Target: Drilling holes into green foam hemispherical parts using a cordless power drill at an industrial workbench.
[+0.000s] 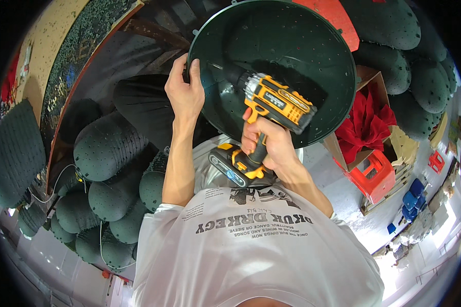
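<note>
The fingers of the right hand are wrapped firmly round the grip of a drill, the index finger lying by its trigger; the left hand is closed only part way, thumb and forefinger straddling the rim of a round green tub and pinching its wall; the tub sits in front of the person's chest, open side up towards the head, with the drill's body across its mouth; the thin bit points left at the wall close to the left thumb, though I cannot tell whether its tip touches; the likeliest trouble is the bit skating along that smooth, curved wall into the thumb, caused by a slanted approach or the tub turning under so light a pinch; the tub looks dark green and glossy inside, pricked with scattered small holes, with little tabs spaced round its edge; the drill is yellow and black, its battery close to the white shirt; beyond lie dark green domes to the left and crumpled red cloth to the right.
</note>
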The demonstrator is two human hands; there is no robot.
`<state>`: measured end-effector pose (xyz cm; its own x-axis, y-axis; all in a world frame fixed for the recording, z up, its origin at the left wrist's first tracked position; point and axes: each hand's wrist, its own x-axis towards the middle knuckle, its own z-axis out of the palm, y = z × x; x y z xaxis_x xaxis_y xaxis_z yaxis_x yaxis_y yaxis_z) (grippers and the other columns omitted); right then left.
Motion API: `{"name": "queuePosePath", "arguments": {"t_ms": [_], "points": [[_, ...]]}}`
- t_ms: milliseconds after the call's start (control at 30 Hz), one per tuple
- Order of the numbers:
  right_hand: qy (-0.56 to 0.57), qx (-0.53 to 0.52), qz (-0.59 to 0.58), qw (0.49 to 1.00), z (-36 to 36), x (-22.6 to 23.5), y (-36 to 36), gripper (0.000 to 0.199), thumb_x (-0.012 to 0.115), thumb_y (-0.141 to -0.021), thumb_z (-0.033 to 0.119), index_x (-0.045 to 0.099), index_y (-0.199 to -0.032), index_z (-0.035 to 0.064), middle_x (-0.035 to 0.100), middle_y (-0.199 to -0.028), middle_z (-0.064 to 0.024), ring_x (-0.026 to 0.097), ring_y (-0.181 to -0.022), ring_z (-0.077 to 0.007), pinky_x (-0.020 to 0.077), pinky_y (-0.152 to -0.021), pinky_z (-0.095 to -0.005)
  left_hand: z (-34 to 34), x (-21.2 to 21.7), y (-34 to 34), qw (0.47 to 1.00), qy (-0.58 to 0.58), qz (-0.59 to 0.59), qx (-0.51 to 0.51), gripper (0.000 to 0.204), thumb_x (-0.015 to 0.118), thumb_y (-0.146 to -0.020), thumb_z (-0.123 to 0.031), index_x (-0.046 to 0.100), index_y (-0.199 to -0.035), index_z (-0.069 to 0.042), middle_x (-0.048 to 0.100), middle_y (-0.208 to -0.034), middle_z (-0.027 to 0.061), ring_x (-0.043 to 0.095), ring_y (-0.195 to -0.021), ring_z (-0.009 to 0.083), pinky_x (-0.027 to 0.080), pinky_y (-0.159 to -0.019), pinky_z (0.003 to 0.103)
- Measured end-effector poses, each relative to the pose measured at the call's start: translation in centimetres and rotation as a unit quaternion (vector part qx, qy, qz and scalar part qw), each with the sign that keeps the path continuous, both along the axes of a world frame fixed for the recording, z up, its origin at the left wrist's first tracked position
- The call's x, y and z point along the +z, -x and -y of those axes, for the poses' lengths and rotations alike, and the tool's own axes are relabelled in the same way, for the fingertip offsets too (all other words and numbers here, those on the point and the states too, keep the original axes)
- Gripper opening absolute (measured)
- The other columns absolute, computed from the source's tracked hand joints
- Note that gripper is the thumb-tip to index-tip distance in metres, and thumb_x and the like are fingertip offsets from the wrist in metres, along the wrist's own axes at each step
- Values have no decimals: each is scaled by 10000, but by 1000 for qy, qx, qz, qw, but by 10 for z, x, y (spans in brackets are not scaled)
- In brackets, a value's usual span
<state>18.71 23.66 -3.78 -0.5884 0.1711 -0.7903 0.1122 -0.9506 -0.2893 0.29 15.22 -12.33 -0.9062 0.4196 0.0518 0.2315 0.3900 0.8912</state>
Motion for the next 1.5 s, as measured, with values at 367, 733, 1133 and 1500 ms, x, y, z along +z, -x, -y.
{"name": "queuePosePath", "arguments": {"t_ms": [367, 733, 1133, 1500], "points": [[-155, 11, -71, 985, -37, 77, -40, 433, 555, -845, 41, 483, -1266, -26, 420, -658, -27, 414, -529, -126, 401, -538, -301, 25, 2, 27, 985, 34, 166, -23, 282, 710, -901, -55, 686, -1170, 23, 740, -906, 85, 660, -808, 135, 513, -779, 288], [-158, -39, -484, 860, -121, 95, -38, 533, 580, -854, 82, 408, -1349, -15, 451, -683, -44, 478, -583, -187, 445, -586, -363, 93, 253, 85, 947, 69, -311, 40, 260, 722, -916, 9, 745, -1172, -29, 769, -1112, 98, 702, -991, 135, 526, -913, 293], [-53, -109, -443, 888, -94, 34, -58, 444, 555, -872, 103, 460, -1300, 31, 428, -673, -19, 436, -574, -163, 412, -595, -356, 34, 297, 136, 685, 34, -725, 62, 472, 727, -693, -3, 789, -1136, -154, 729, -1150, 32, 645, -1023, 229, 495, -943, 363], [-126, -59, -355, 925, -71, -1, -56, 462, 603, -841, 145, 489, -1273, 28, 412, -645, -14, 423, -539, -148, 391, -546, -334, 34, 58, 118, 821, 56, -568, -23, 535, 682, -811, 29, 667, -1303, -181, 528, -1463, 131, 463, -1405, 359, 385, -1169, 537]]}}
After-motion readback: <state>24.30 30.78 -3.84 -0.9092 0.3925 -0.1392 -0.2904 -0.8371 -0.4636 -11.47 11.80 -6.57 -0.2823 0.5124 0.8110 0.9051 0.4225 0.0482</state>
